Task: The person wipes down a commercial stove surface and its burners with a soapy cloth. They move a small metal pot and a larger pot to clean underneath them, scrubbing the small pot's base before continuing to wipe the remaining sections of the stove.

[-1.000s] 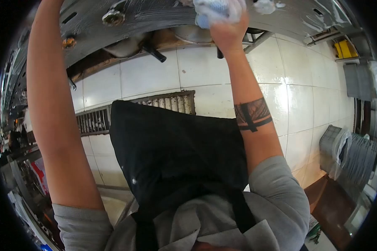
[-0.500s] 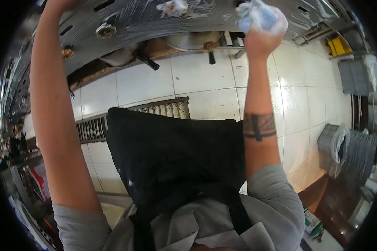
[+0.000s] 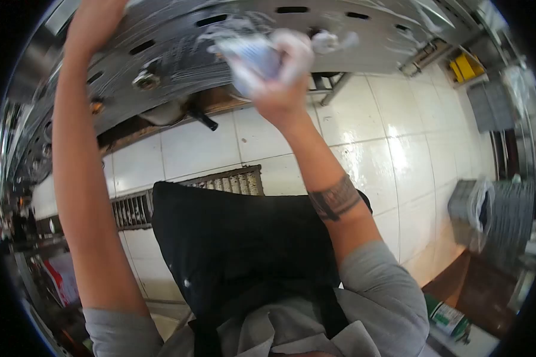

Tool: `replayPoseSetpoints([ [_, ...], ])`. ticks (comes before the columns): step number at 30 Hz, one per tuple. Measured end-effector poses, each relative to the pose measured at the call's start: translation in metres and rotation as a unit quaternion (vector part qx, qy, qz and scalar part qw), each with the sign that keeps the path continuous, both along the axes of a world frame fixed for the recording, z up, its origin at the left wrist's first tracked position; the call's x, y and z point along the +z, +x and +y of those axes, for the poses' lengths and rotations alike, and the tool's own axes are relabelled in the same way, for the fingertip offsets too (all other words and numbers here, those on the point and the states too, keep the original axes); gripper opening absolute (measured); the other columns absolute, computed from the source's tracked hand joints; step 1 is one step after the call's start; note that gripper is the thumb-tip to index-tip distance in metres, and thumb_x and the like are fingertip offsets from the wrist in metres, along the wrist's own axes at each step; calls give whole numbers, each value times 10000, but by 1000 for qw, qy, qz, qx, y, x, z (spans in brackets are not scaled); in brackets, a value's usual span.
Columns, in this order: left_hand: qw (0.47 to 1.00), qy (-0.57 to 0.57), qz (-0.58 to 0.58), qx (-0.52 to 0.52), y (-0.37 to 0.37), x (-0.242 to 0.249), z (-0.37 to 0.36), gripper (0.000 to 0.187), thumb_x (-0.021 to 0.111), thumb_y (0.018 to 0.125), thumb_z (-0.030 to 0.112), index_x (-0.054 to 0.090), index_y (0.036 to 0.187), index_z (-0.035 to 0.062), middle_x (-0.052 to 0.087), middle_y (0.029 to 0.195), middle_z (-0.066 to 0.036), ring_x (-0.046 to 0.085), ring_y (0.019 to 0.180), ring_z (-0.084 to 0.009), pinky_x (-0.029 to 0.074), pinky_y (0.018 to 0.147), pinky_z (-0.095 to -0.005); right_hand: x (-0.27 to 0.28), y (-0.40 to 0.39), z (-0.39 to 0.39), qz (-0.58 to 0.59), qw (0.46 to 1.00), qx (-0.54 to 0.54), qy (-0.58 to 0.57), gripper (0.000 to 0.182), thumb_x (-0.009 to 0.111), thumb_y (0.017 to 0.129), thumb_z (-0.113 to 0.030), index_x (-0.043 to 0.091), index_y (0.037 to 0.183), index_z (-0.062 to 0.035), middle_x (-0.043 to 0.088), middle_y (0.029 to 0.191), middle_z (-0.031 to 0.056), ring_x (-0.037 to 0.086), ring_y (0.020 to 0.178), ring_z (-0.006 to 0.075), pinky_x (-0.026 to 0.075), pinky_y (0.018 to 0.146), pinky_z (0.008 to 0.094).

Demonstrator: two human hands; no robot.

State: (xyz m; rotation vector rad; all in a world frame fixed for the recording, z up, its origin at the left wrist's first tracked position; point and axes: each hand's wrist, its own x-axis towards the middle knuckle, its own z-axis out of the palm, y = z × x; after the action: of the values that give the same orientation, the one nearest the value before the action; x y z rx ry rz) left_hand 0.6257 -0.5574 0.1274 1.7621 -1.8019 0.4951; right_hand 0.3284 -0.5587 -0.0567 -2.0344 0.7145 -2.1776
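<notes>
A metal front panel (image 3: 184, 56) with oval slots is streaked with white suds. My right hand (image 3: 283, 71), covered in foam and blurred, is closed round a blue-and-white cloth (image 3: 253, 56) against this panel. Up at the top left, my left hand (image 3: 98, 21) rests at the upper part of the metal; its fingertips are cut off or hidden. Between the hands a metal knob fitting (image 3: 146, 80) sticks out of the panel. Another foam-covered fitting (image 3: 324, 41) is just right of my right hand.
Below the panel a black pan handle (image 3: 202, 116) juts out over the tiled floor (image 3: 363, 119). A floor drain grate (image 3: 235, 181) lies in front of my apron. Stacked grey containers (image 3: 500, 208) and a yellow object (image 3: 464, 68) stand at the right.
My right hand has moved left along the panel with the cloth, uncovering the fitting at its right. The view has shifted, with more of the panel's top now showing.
</notes>
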Motion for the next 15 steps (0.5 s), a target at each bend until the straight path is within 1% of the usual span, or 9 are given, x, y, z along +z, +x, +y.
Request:
replayPoseSetpoints([
  [1, 999, -7, -39, -27, 16, -5, -12, 427, 532, 1023, 400, 674, 1292, 100, 699, 1218, -102, 653, 1132, -264, 454, 1007, -340, 25, 5, -17, 18, 995, -28, -89, 443, 819, 780, -231, 616, 1144, -80, 580, 1019, 100, 536, 1012, 287, 447, 879, 432],
  [3, 999, 29, -13, -17, 11, 0, -8, 419, 560, 1002, 405, 695, 1245, 91, 713, 1192, -122, 664, 1097, -272, 469, 979, -355, 54, 2, -43, 126, 973, -115, -153, 279, 804, 741, -203, 650, 955, -110, 544, 973, 83, 535, 973, 344, 452, 810, 468],
  [5, 999, 3, -10, -30, 1, -3, -6, 420, 563, 993, 418, 695, 1200, 77, 705, 1130, -134, 660, 1011, -289, 489, 912, -367, 60, -42, -57, 189, 976, -95, -48, 419, 703, 857, -99, 609, 1264, -71, 663, 1185, 176, 641, 1024, 313, 521, 914, 514],
  [6, 1000, 5, -6, -28, -1, -3, -7, 416, 563, 991, 411, 692, 1202, 77, 703, 1129, -142, 663, 1018, -291, 489, 910, -372, 36, -66, -106, 183, 951, -151, -198, 298, 728, 782, -172, 664, 1068, -116, 638, 1080, 104, 597, 988, 296, 464, 884, 471],
  [8, 1000, 10, -2, -19, -7, 2, -1, 394, 566, 980, 385, 689, 1185, 71, 689, 1111, -165, 661, 1026, -317, 488, 906, -387, 28, -104, -117, 136, 933, -236, -233, 183, 729, 717, -207, 718, 889, -144, 617, 980, 36, 559, 916, 280, 415, 851, 428],
  [9, 1000, 3, -2, -15, -9, 4, -1, 394, 566, 980, 385, 689, 1185, 71, 689, 1111, -165, 661, 1026, -317, 488, 906, -387, 31, -119, -100, 98, 952, -267, -117, 184, 704, 728, -171, 716, 906, -127, 621, 985, 40, 566, 879, 281, 424, 849, 428],
  [12, 1000, 14, -7, -19, -12, 5, -3, 369, 576, 970, 360, 686, 1143, 54, 663, 1064, -160, 641, 1002, -337, 482, 913, -390, 37, -121, -94, 43, 966, -251, -35, 160, 665, 740, -105, 681, 898, -81, 601, 912, 81, 574, 831, 296, 452, 830, 432],
  [14, 1000, 9, -12, -11, -13, 4, -2, 363, 572, 973, 359, 687, 1140, 57, 659, 1062, -158, 638, 1004, -334, 482, 911, -391, 49, -80, -66, -116, 973, -181, 81, 167, 635, 744, -63, 666, 904, -95, 582, 878, 122, 579, 906, 327, 454, 840, 487],
  [15, 1000, 10, -16, -3, -16, 5, -1, 359, 568, 977, 357, 689, 1138, 60, 655, 1060, -157, 636, 1006, -332, 481, 909, -392, 45, -60, -72, -119, 974, -194, 9, 138, 620, 758, -76, 649, 892, -82, 582, 882, 138, 564, 891, 350, 446, 834, 494],
])
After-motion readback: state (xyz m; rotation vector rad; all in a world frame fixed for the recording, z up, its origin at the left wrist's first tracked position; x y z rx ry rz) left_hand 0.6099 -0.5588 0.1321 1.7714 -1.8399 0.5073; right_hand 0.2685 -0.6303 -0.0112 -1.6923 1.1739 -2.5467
